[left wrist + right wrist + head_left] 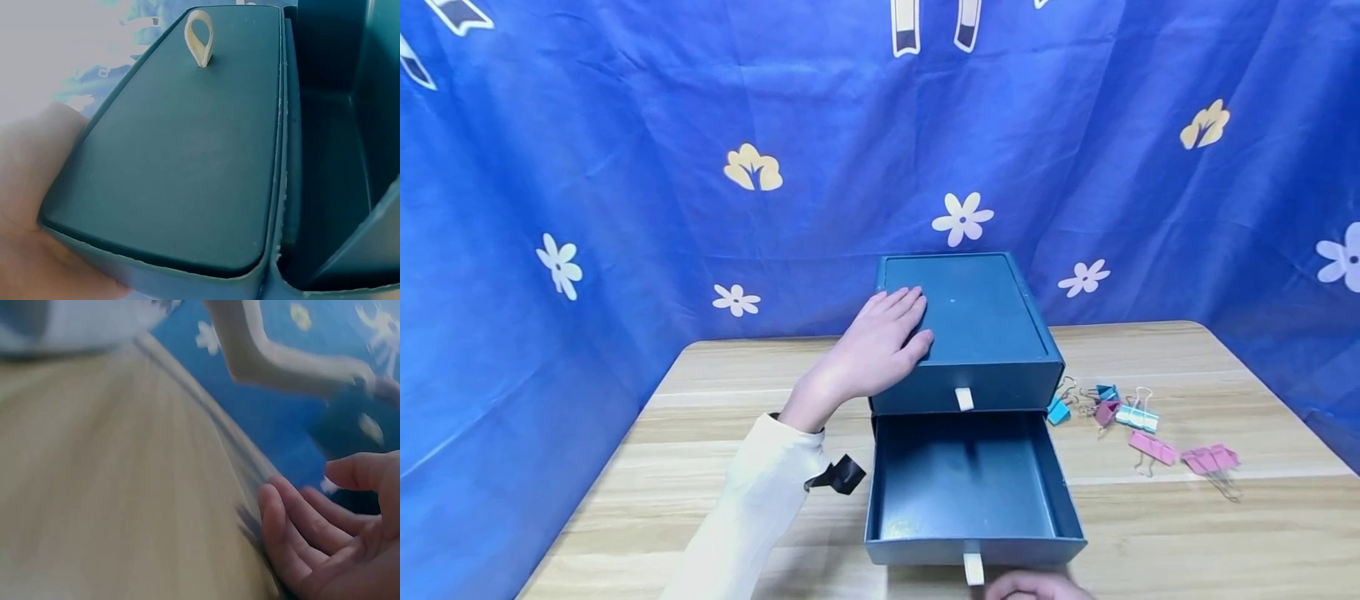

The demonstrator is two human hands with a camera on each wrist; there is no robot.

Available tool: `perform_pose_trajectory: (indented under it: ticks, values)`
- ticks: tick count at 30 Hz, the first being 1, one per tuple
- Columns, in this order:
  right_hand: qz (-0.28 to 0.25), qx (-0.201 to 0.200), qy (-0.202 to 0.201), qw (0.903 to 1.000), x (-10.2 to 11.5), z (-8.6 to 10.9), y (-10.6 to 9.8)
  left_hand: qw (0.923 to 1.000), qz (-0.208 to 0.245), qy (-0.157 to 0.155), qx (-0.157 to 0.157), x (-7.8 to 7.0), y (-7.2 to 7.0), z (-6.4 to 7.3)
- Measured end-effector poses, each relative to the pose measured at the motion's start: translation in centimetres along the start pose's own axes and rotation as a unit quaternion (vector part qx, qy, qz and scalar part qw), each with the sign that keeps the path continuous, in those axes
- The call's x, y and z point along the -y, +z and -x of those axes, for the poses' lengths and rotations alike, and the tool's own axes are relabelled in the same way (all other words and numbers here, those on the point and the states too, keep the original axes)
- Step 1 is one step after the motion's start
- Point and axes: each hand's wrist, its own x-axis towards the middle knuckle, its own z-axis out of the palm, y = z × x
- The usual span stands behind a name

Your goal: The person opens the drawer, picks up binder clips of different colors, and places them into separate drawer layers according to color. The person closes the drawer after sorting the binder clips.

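A dark teal two-drawer box [973,308] stands on the table, its lower drawer [962,492] pulled out and its upper drawer [917,387] closed. Each drawer front has a white pull tab; the lower tab [973,569] hangs at the near edge. My left hand [883,342] rests on the box's top left side with fingers straight. The left wrist view shows the closed drawer's looped tab [200,40] close up. Just right of the lower tab is my right hand [1037,586], partly cut off by the frame. In the right wrist view its fingers [312,528] bend loosely around nothing.
Several binder clips lie right of the box: a white and blue clip [1137,417], pink clips [1152,447] and a teal clip [1057,410] close to its side. The wooden table [715,433] meets a blue patterned curtain [647,208] behind and at both sides.
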Motion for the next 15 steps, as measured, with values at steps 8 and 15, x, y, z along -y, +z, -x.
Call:
perform_pose_trajectory:
  ticks: [8,15]
  values:
    - [0.057,-0.004,0.07,0.9959,3.7,4.1,-6.0,1.0,-0.003,0.0,-0.005,0.1,-0.1,0.1]
    - [0.371,-0.189,-0.001,0.9093,6.0,4.6,-9.7,1.0,0.002,-0.003,0.002,0.1,-0.1,0.1]
